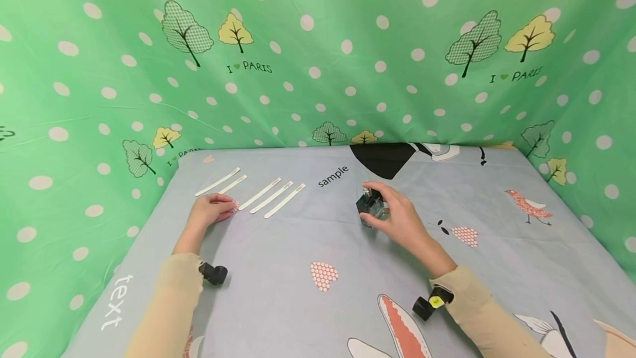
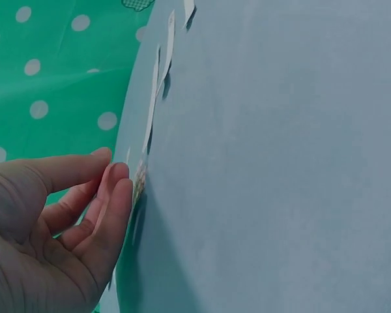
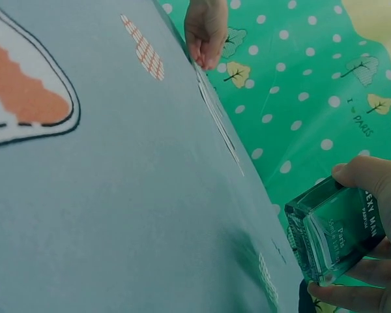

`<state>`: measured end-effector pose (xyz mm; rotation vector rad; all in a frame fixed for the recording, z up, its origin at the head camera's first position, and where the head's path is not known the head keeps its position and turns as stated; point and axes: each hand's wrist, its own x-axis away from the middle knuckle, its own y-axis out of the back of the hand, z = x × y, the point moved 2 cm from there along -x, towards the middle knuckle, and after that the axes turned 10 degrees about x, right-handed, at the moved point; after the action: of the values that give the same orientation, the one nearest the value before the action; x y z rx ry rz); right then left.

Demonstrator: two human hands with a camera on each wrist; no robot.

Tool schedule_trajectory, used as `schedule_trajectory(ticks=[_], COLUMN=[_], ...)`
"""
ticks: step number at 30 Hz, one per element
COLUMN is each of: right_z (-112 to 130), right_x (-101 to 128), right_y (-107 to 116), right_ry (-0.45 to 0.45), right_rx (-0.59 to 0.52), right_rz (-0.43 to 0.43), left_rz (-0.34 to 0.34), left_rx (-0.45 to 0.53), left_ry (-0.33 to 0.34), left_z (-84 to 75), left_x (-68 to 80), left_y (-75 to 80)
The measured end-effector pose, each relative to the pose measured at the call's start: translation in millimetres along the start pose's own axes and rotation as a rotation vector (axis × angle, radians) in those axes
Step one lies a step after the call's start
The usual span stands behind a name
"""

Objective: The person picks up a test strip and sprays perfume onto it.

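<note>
My right hand (image 1: pixel 404 217) grips a dark glass perfume bottle (image 1: pixel 370 211), with a finger over the sprayer on top and the thumb on its near side. In the right wrist view the bottle (image 3: pixel 335 235) shows white lettering and is tilted, held between thumb and fingers. At the left, my left hand (image 1: pixel 211 209) is low over the cloth with its fingers loosely bent. Nothing shows between its thumb and fingers (image 2: pixel 120 195) in the left wrist view. It overlaps the lower end of a white paper strip (image 1: pixel 233 184). Another strip (image 1: pixel 260 194) lies just right of its fingertips.
Several white paper strips (image 1: pixel 285 201) lie slanted in a row on the grey printed cloth (image 1: pixel 278 291), dark marks at their upper ends. A green dotted curtain (image 1: pixel 308 70) stands along the back and sides. Each wrist wears a small black camera (image 1: pixel 215 273).
</note>
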<state>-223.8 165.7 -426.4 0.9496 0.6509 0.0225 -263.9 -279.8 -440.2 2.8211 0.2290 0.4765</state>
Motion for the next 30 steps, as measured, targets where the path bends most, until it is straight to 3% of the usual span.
schedule_trajectory(ticks=[19,30], right_z=[-1.3,-1.6], right_x=[0.7,1.0], right_y=[0.2,0.5], right_ry=[-0.009,-0.015], right_rx=[0.005,-0.003], right_rz=[0.003,0.009], left_rz=[-0.073,-0.253], left_rx=[-0.033,-0.053], left_ry=[-0.027,-0.044], left_z=[2.8,7.5], left_x=[-2.0,-4.6], left_y=[27.2,39.0])
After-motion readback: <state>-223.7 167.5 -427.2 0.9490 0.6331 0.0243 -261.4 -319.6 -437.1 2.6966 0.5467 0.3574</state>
